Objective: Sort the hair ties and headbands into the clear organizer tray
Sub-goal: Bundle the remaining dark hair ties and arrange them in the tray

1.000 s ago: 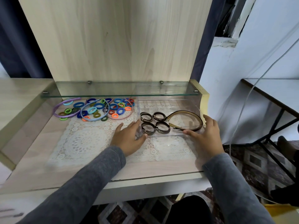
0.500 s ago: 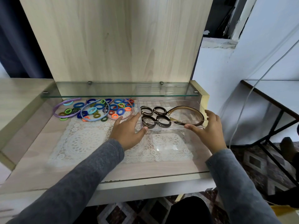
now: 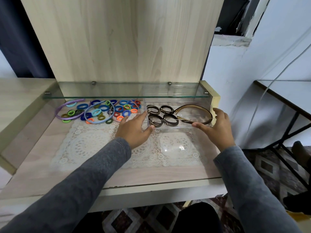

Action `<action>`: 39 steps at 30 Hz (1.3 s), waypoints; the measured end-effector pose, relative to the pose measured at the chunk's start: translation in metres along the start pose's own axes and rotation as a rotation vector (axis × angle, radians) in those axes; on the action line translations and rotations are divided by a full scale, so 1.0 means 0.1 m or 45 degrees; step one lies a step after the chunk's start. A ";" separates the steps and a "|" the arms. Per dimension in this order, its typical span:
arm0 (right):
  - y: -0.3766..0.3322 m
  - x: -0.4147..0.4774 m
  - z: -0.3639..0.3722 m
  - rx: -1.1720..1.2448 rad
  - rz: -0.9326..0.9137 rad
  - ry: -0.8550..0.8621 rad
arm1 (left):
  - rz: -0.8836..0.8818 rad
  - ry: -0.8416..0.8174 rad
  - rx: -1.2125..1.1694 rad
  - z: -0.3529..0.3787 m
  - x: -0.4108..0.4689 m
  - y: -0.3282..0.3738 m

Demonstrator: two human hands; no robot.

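The clear organizer tray sits at the back right of the desk, partly under a glass shelf. It holds several dark brown hair ties in its left compartments and a brown and gold headband on its right. My left hand grips the tray's front left corner. At the front right corner my right hand grips it too, thumb along the front wall. To the tray's left lies a pile of coloured hair ties, with a purple headband and a blue headband.
A glass shelf hangs low over the back of the desk, above the pile and the tray's rear. A white lace mat covers the desk's middle. A raised wooden side wall stands just right of the tray.
Both hands have slid the tray away from me, toward the back under the glass shelf. The pile of hair ties has stayed put.
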State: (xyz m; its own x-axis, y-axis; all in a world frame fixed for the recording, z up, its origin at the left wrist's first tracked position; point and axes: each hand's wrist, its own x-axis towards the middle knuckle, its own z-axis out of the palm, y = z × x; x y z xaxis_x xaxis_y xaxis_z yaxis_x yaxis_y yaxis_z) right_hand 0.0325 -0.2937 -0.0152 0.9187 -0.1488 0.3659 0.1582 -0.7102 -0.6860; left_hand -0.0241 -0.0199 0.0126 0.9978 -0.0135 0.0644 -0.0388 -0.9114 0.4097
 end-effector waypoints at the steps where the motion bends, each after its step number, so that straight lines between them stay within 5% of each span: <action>1: 0.00 0.02 0.01 0.000 -0.001 -0.002 | -0.001 0.005 -0.002 0.01 0.03 -0.02; 10: 0.06 0.22 0.25 -0.031 -0.007 0.058 | -0.005 0.139 -0.015 0.20 0.36 -0.18; 22: -0.05 0.33 0.60 -0.111 0.014 0.450 | -0.125 0.469 -0.327 0.36 0.68 -0.22; 39: -0.10 0.51 0.83 -0.080 -0.028 0.474 | -0.100 0.591 -0.292 0.43 0.99 -0.30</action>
State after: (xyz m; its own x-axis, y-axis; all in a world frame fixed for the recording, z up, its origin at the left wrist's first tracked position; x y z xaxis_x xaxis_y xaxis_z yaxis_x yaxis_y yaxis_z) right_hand 0.1082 -0.2371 -0.0424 0.7191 -0.3647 0.5915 0.1431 -0.7553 -0.6396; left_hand 0.0782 -0.0110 -0.0323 0.8717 0.2821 0.4008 -0.0276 -0.7881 0.6149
